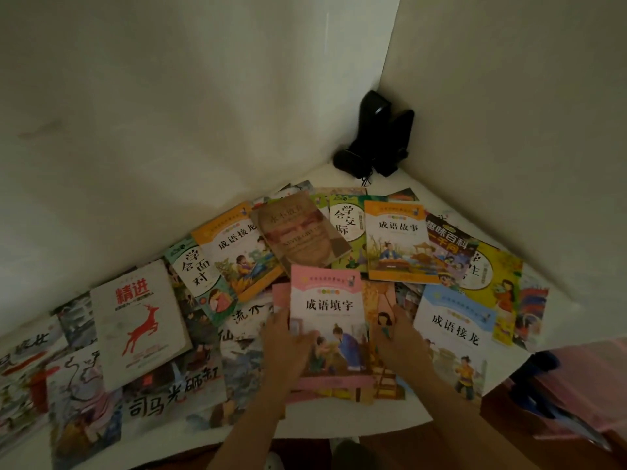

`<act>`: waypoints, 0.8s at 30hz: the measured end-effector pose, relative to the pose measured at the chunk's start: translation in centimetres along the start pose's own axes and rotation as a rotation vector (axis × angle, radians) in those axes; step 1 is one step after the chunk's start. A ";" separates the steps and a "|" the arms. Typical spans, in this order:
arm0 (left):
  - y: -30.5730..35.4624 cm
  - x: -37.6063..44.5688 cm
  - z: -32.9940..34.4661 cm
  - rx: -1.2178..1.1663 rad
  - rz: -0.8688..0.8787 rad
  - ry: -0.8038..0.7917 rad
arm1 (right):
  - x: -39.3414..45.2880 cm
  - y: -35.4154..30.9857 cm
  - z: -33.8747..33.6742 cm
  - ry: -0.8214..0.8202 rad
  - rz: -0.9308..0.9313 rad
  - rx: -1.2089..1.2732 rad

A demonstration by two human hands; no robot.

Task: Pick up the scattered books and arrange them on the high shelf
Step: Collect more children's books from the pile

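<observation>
Hands [288, 347] round pink book [327, 320]

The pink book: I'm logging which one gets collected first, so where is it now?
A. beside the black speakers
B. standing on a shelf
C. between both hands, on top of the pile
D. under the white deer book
C: the pink book lies on other books, with the left hand on its left edge and the right hand at its right edge.

A pair of black speakers [376, 134] is seen upright in the corner, upper centre-right of the frame, where two pale walls [169, 96] meet. A thin cable [365, 180] is seen at their base on the white worktop [339, 173]. Pink folders [583, 385] are stacked at lower right.
</observation>
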State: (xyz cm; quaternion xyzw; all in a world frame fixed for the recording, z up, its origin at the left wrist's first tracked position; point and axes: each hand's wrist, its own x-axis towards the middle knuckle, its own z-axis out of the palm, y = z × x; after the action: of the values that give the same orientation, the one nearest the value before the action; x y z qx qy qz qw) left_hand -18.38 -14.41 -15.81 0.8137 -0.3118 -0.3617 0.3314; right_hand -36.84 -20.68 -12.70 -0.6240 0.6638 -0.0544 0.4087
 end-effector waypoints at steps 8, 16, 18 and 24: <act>-2.0 -1.2 -0.3 0.138 0.056 -0.050 | -0.3 -1.0 1.6 0.005 -0.156 0.060; -0.7 0.0 -2.9 -0.198 -0.224 -0.110 | 0.1 -1.7 4.5 0.052 -0.071 0.170; -0.6 -0.5 -3.8 -0.191 -0.170 -0.146 | 0.3 -1.4 4.8 0.046 -0.062 0.231; 0.4 -1.8 -4.2 -0.343 0.000 -0.226 | 0.3 -2.2 3.2 -0.061 -0.026 0.457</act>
State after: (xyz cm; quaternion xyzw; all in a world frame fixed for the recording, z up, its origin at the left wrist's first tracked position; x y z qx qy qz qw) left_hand -16.13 -11.95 -12.60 0.6994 -0.2808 -0.4987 0.4281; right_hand -33.15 -20.01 -13.65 -0.5252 0.6133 -0.1896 0.5587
